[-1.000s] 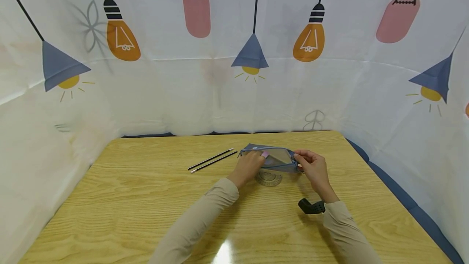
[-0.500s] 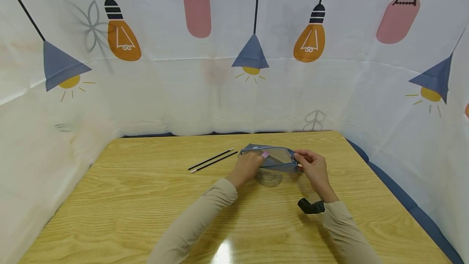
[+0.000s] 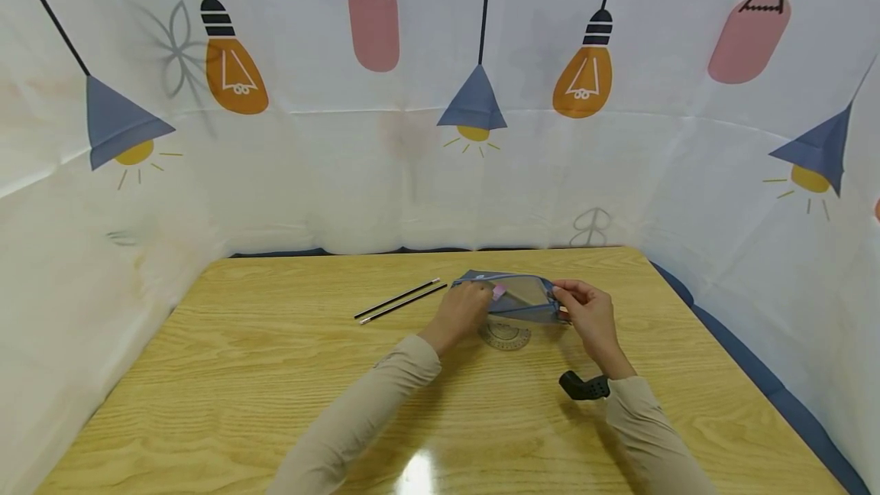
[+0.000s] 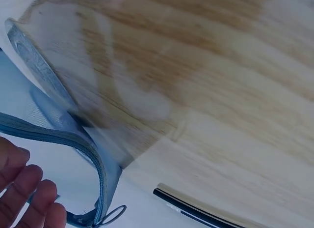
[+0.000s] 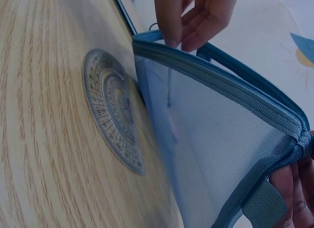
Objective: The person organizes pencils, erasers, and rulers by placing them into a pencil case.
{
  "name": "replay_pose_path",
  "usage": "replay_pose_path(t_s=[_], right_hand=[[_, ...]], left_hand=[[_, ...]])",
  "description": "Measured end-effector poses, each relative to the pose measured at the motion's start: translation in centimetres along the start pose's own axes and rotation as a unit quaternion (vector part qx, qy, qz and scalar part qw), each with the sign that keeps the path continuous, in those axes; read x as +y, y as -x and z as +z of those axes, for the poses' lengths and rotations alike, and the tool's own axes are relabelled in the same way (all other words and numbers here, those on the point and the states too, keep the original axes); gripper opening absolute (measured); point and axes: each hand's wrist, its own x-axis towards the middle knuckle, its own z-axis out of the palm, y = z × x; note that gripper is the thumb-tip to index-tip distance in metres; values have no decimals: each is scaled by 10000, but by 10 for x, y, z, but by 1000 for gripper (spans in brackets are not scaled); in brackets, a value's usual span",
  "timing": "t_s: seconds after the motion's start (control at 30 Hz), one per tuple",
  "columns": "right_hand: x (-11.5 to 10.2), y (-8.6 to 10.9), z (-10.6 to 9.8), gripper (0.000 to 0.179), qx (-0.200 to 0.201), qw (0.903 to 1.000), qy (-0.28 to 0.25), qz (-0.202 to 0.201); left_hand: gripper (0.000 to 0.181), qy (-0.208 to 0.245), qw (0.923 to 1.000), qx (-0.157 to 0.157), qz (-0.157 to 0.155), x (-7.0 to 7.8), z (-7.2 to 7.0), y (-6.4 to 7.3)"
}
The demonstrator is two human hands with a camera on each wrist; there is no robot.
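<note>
A blue mesh zip pouch [image 3: 522, 315] stands unzipped on the table, its mouth facing up. My right hand [image 3: 591, 319] grips the pouch's right end; in the right wrist view its fingers [image 5: 299, 188] curl under the corner by the fabric tab. At the opening's left end is my left hand [image 3: 462, 310]. Its fingers [image 4: 41, 198] are loosely bent over the mouth in the left wrist view, with nothing seen between them. A small pink piece [image 3: 498, 292], its kind unclear, shows inside the pouch. A clear half-round protractor [image 5: 113, 110] lies flat just in front of the pouch.
Two dark pencils, a far pencil [image 3: 396, 298] and a near pencil [image 3: 403, 304], lie side by side left of the pouch. The wooden table [image 3: 241, 373] meets a white printed curtain [image 3: 330, 182] behind. A black wrist device [image 3: 583, 386] sits by the right sleeve.
My left hand has drawn back slightly to the left, away from the pink piece, which stays in the pouch. The right hand keeps its grip in place.
</note>
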Motion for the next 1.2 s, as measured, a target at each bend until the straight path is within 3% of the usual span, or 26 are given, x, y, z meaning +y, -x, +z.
replay_pose_path(t_s=[0.17, 0.4, 0.47, 0.63, 0.77, 0.87, 1.2], right_hand=[[1, -1, -1, 28, 31, 10000, -15, 45], [2, -2, 0, 29, 124, 9999, -67, 89], [2, -2, 0, 29, 140, 9998, -95, 94], [2, -2, 0, 29, 234, 9996, -158, 97], [2, -4, 1, 29, 340, 9991, -220, 159], [2, -5, 1, 29, 386, 9987, -236, 223], [3, -7, 0, 29, 412, 9983, -244, 336]], left_hand=[[22, -55, 9991, 386, 178, 0, -5, 5], [10, 25, 9991, 348, 244, 3, -12, 6], [6, 42, 9994, 239, 258, 5, -14, 7], [20, 213, 9990, -192, 351, 10, -18, 11], [11, 416, 9957, -786, 273, 13, -19, 12], [16, 535, 9913, -1186, 188, 15, -18, 11], [25, 514, 9861, -1538, 361, 19, -9, 12]])
